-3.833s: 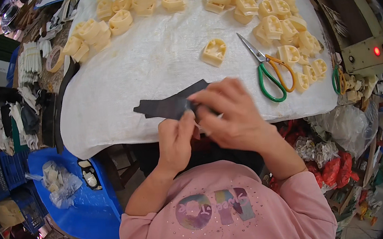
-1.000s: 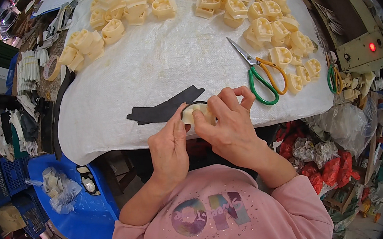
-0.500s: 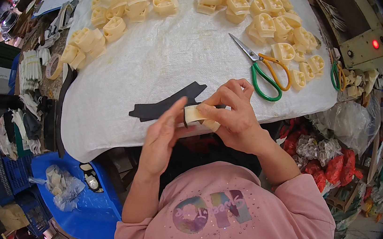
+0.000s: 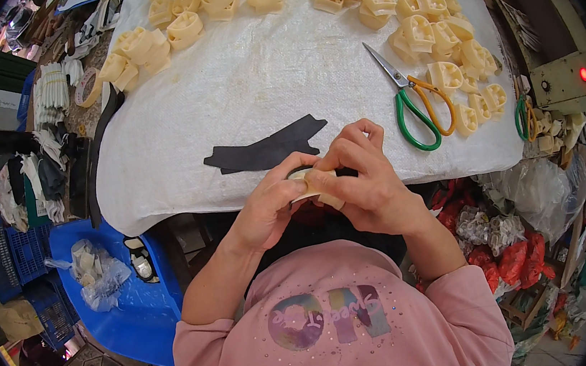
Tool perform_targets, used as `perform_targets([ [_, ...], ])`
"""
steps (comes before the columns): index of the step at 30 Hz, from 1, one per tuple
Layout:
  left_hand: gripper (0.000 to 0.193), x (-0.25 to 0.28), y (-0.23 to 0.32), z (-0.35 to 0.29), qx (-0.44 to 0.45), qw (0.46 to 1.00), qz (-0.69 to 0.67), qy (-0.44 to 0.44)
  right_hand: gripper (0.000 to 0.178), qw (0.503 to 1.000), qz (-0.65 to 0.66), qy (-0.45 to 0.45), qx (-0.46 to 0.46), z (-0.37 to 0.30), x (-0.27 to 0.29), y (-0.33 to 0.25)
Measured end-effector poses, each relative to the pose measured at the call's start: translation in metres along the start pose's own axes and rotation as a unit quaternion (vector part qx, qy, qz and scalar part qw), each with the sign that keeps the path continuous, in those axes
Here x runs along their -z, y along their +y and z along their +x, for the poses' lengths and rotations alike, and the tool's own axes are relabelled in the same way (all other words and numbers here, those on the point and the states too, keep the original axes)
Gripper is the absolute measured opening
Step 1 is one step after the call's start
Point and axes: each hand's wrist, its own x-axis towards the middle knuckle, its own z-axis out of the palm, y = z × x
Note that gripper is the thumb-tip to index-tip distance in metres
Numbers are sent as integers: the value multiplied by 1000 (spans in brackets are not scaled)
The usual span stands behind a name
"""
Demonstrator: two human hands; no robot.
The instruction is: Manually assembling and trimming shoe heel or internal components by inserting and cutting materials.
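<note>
Both my hands are closed on a cream plastic shoe heel (image 4: 299, 175) near the table's front edge. My left hand (image 4: 265, 213) grips its left end, thumb on top and fingers curled behind. My right hand (image 4: 374, 187) pinches the heel from the right. A black strip curves along its far side, and part of that strip shows behind my right fingers. Much of the heel is hidden by the fingers. Just beyond my hands, black strips (image 4: 267, 147) lie crossed on the white sheet (image 4: 281, 76). Scissors (image 4: 413, 97) with green and orange handles rest open to the right.
Several more cream heels (image 4: 429, 30) sit in clusters along the far and right parts of the table. A blue plastic container (image 4: 124, 321) with a clear bag stands low at left. At right are a metal box (image 4: 565, 83) with a red light and red plastic bags (image 4: 522, 258).
My left hand, apart and blurred before, has come in and closed on the heel. My right hand keeps its grip. The table view has shifted slightly rightward.
</note>
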Motion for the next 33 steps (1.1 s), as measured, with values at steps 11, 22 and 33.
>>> perform_targets([
  [11, 21, -3, -10, -16, -367, 857, 296, 207, 39, 998, -7, 52, -36, -7, 4, 5],
  [22, 7, -22, -11, -15, -439, 724, 461, 265, 34, 998, -39, 38, -44, -8, -1, -1],
  [33, 10, -27, -13, -16, -388, 766, 429, 280, 34, 997, -55, 11, -57, -12, -2, -2],
])
